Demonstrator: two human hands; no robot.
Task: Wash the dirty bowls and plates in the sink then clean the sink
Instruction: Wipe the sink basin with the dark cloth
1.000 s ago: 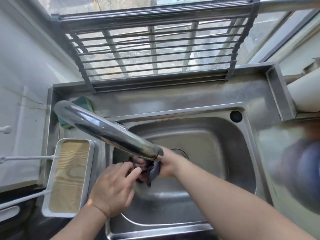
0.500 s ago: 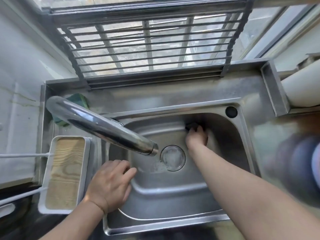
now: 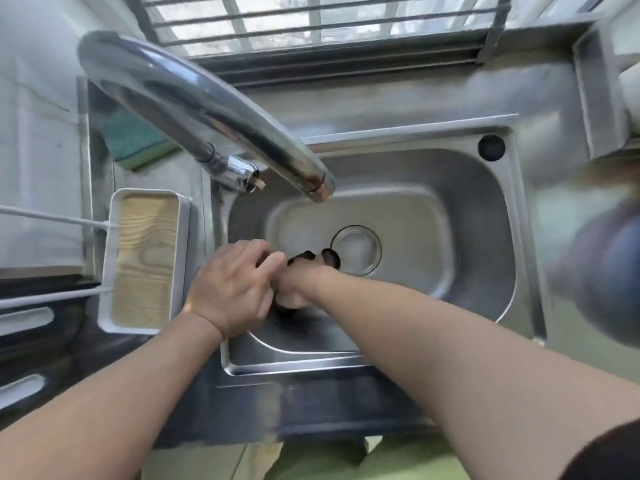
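The steel sink (image 3: 443, 209) holds no dishes; its round drain (image 3: 358, 247) shows at the middle. My right hand (image 3: 304, 282) grips a dark cloth (image 3: 304, 256) just left of the drain, with bits of cloth sticking out past the fingers. My left hand (image 3: 232, 289) lies against the right fist, its bent fingers on the cloth's near end. The chrome faucet (image 3: 207, 109) arches from the back left, and its spout ends above the basin. No water runs from it.
A green sponge (image 3: 133, 143) lies on the back left ledge. A white tray with a wood-grain bottom (image 3: 145, 261) sits left of the basin. A blurred blue object (image 3: 606, 271) is on the right counter. A wire rack (image 3: 311, 15) spans the window.
My right hand came back from the far wall of the basin to the near left side with the cloth. My left hand closed in on it. The camera moved lower and closer.
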